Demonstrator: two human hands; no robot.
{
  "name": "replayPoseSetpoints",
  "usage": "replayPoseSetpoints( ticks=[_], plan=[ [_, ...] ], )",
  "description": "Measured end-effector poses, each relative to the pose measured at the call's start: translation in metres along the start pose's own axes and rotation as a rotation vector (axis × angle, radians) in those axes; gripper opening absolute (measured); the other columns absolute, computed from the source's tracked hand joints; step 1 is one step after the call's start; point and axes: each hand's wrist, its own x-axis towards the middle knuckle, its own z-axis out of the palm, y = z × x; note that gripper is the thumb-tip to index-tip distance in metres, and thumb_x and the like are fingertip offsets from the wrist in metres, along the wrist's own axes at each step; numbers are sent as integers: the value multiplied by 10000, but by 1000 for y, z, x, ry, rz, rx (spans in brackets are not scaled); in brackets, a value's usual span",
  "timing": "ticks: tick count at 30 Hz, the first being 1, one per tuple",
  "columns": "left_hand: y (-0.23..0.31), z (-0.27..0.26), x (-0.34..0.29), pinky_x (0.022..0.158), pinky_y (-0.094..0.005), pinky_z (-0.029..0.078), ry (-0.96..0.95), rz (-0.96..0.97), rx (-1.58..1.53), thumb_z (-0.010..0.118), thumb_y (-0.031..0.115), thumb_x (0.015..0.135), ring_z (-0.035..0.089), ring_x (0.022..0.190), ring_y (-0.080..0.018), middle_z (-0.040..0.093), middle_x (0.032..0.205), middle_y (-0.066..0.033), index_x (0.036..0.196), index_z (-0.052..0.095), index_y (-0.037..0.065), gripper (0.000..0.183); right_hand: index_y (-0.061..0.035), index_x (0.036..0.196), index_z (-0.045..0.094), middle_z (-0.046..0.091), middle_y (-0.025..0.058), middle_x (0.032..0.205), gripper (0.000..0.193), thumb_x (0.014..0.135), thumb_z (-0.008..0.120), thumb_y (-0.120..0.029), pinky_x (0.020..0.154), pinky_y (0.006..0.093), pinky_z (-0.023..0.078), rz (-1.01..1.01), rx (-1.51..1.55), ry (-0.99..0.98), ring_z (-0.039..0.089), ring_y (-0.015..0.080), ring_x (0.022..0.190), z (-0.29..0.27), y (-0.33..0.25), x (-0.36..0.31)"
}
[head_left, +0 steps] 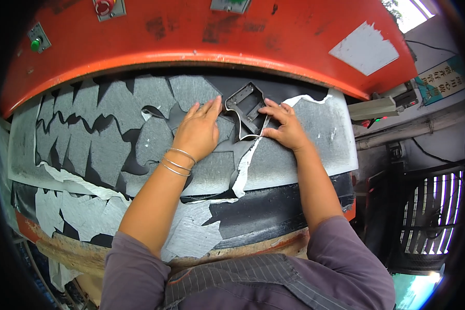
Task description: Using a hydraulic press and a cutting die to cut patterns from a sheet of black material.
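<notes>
A metal cutting die [250, 125], an open steel frame with sharp thin walls and inner bars, rests on the work surface. My right hand [289, 126] pinches its right wall between thumb and fingers. Just left of the die, my left hand [197, 130] lies flat with its fingers stretched forward, and nothing shows in its grip. Under it is a dark sheet [178, 111] with shaped cut-outs, so the worn grey cutting board [315, 135] shows through. Torn whitish backing [247, 163] hangs along the sheet's ragged edges.
A red press beam [274, 44] spans the far side, with a red button [104, 6] and a green button [36, 44]. Whitish scraps [194, 235] lie on the near black ledge [263, 219]. A grey metal box [372, 110] juts out at right.
</notes>
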Motion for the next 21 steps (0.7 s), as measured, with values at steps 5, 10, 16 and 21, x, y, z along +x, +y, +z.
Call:
replayPoseSetpoints(
  ticks=[5, 10, 16, 21],
  plan=[
    [-4, -47, -29, 1103, -425, 322, 44, -23, -113, 592, 88, 835, 465, 1297, -296, 554, 1320, -166, 1417, 374, 21, 625, -145, 1335, 528, 510, 138, 1387, 793, 647, 829, -401, 1107, 462, 289, 14, 70, 92, 409, 311, 1337, -9, -41, -12],
    [-69, -168, -98, 1037, -332, 401, 744, -361, -701, 561, 29, 894, 479, 1280, -249, 493, 1387, -164, 1378, 441, -2, 500, -80, 1364, 483, 643, 152, 1121, 689, 780, 782, -288, 837, 343, 486, 251, 378, 304, 612, 218, 1000, -15, -132, -33],
    [-100, -298, -151, 1132, -342, 266, 1311, -499, -2, 512, 29, 886, 298, 1410, -301, 229, 1542, -222, 1474, 237, -27, 652, -15, 1111, 491, 625, 40, 733, 469, 803, 776, -222, 598, 238, 467, 23, 508, 670, 551, 87, 638, -54, -275, 12],
    [-81, -356, -209, 1119, -301, 256, 939, -354, -163, 463, -18, 872, 268, 1427, -251, 218, 1553, -201, 1477, 251, -23, 641, -24, 1046, 484, 586, 62, 657, 437, 807, 769, -255, 568, 292, 460, 129, 349, 713, 550, 140, 592, -55, -304, -3]
  ],
)
